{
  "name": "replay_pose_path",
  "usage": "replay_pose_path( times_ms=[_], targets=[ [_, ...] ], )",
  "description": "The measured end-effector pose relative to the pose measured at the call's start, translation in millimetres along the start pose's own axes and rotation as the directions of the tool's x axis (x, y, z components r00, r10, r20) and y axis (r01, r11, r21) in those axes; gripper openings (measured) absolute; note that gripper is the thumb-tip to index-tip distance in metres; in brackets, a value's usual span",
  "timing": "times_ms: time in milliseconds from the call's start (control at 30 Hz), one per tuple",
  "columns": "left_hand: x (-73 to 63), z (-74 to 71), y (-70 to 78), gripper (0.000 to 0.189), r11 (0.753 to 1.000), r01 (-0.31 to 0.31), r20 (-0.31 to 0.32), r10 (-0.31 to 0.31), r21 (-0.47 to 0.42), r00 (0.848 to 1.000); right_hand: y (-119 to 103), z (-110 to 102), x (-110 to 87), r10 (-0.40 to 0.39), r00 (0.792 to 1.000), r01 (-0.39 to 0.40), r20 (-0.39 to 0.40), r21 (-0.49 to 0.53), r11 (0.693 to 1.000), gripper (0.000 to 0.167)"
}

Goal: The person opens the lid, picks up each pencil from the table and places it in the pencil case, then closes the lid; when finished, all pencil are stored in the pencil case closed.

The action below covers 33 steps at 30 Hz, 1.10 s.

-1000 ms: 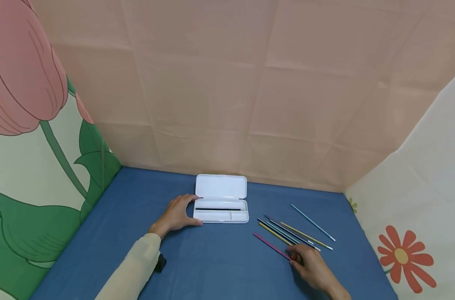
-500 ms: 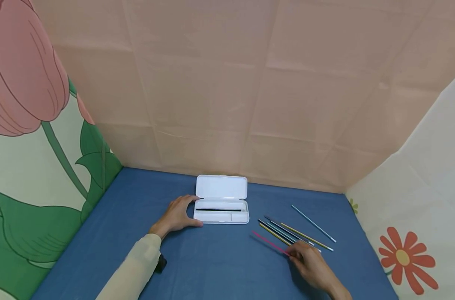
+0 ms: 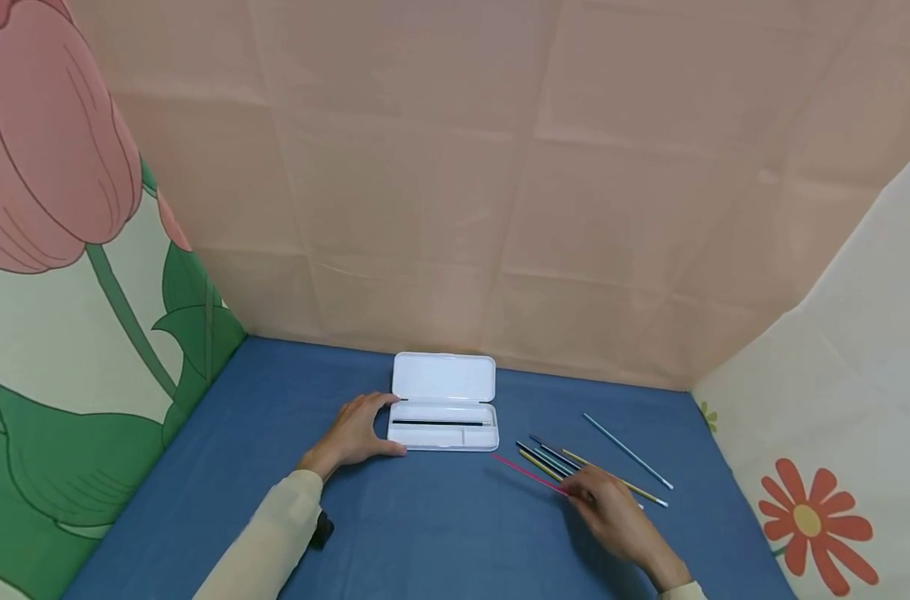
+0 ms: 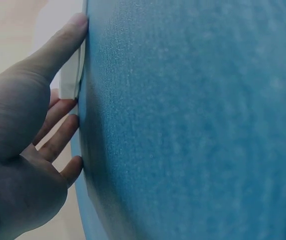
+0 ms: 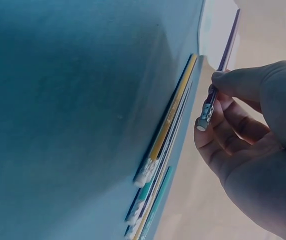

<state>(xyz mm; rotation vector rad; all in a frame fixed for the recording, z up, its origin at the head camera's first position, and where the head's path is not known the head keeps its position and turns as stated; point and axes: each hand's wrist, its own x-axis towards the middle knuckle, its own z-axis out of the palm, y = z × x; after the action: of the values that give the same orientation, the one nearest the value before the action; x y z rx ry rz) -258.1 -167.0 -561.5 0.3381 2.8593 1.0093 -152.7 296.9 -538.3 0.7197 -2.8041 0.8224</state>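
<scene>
A white pencil case (image 3: 443,377) lies with its lid raised, and one black pencil (image 3: 436,422) is in its long slot. My left hand (image 3: 356,429) holds the case's left end, thumb at the front edge and index finger at the back by the hinge. In the left wrist view, the case's white corner (image 4: 70,80) shows between thumb and fingers. A pink pencil (image 3: 528,472), its eraser end toward me, is pinched between thumb and fingers of my right hand (image 3: 608,512). Its far tip points toward the case's front right corner, lifted off the cloth.
Several pencils, one a yellow pencil (image 5: 173,115), lie in a loose bundle beneath and beyond the right hand. Apart from them, a light blue pencil (image 3: 627,450) lies farther right. Blue cloth (image 3: 425,533) covers the table, with a beige backdrop (image 3: 395,208) behind.
The pink pencil has risen from the cloth and moved leftward and away from me in the right hand, toward the case. The left hand stays at the case's left end.
</scene>
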Motion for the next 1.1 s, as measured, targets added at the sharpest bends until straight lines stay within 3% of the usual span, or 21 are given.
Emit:
replay_pose_path(
  times_ms=[167,400,767,1100],
  targets=[
    [-0.2,-0.4,-1.2,0.098,1.000,0.001,-0.005,-0.001,0.002,1.000,-4,3,14.5,0.009,0.999,-0.009,0.039,0.023,1.000,0.024],
    [-1.1,0.0,-2.2,0.097,1.000,0.002,-0.007,-0.002,-0.008,1.000,-13,9,40.9,-0.057,0.998,0.057,-0.006,-0.025,0.998,0.022],
    [-1.1,0.4,-2.0,0.097,1.000,0.002,-0.012,-0.002,-0.011,1.000,-25,19,82.9,-0.092,0.996,0.092,0.004,-0.067,0.994,0.016],
    [-1.6,0.3,2.2,0.097,1.000,0.007,-0.008,-0.007,-0.019,1.000,-28,29,109.8,-0.069,0.996,0.074,0.061,-0.081,0.994,0.020]
  ],
)
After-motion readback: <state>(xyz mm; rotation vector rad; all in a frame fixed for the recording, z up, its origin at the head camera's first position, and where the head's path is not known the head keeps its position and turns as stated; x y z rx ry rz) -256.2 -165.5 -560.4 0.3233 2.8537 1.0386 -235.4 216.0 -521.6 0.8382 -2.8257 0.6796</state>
